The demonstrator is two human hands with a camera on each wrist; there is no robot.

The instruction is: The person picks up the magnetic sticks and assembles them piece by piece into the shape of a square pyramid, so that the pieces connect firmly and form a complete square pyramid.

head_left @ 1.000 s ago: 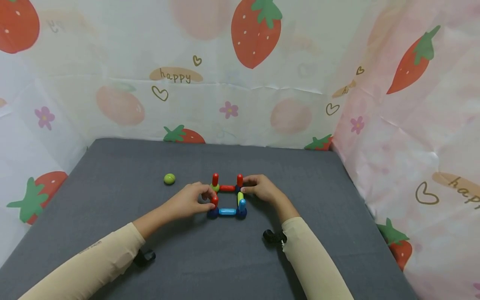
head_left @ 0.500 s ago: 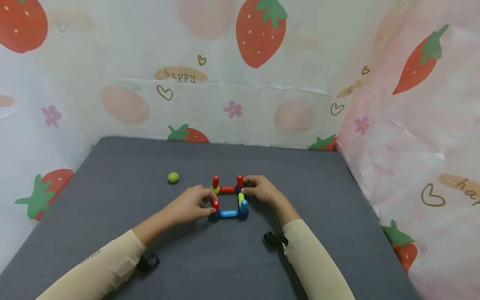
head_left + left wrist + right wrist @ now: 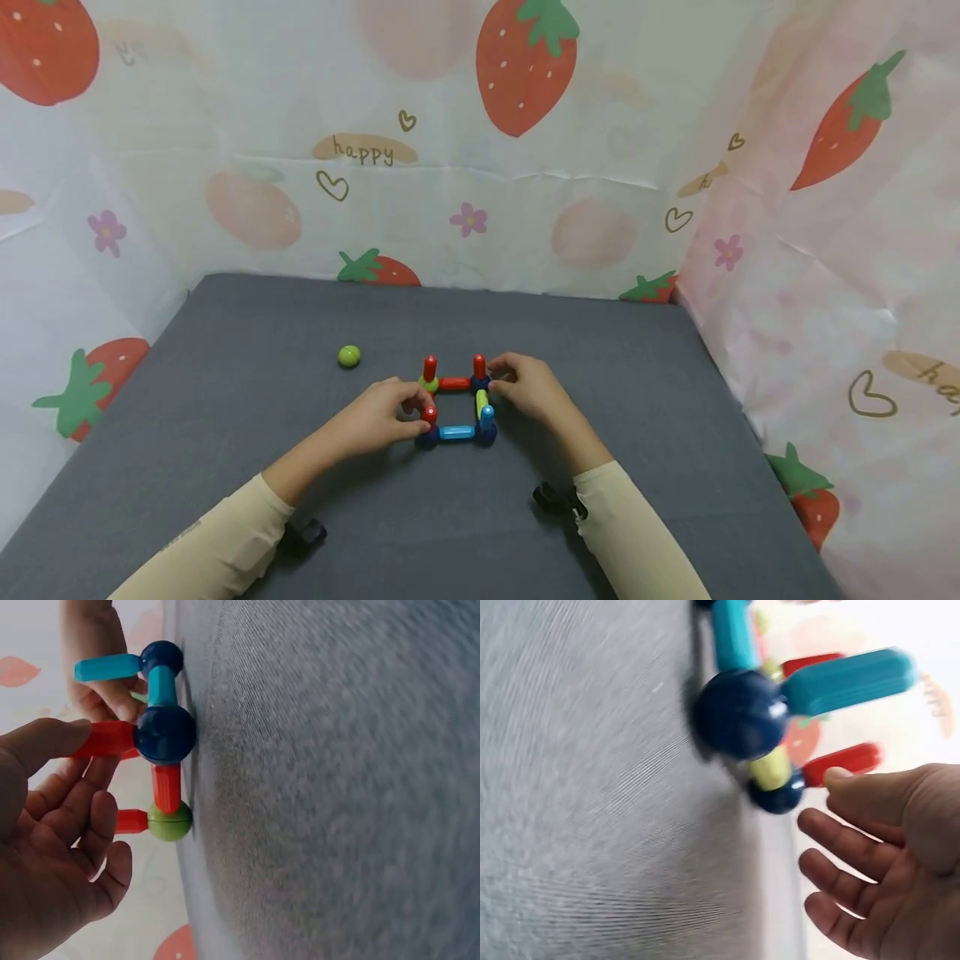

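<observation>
A square frame of magnetic sticks and balls lies on the grey cloth. Its sides include a red stick, a yellow-green stick and a light blue stick. Dark blue balls and a green ball form the corners, each with an upright stick. My left hand pinches the near-left upright red stick between thumb and fingers. Beside the far-right upright red stick is my right hand, fingers loosely spread; its thumb overlaps that stick in the right wrist view, contact unclear.
A loose green ball lies on the grey cloth to the left of the frame. Strawberry-printed sheets hang behind and at both sides. Dark straps with devices are on the wrists.
My right fingers have drawn slightly away from the far-right corner. The left hand stays at the near-left red stick. The whole view has shifted a little.
</observation>
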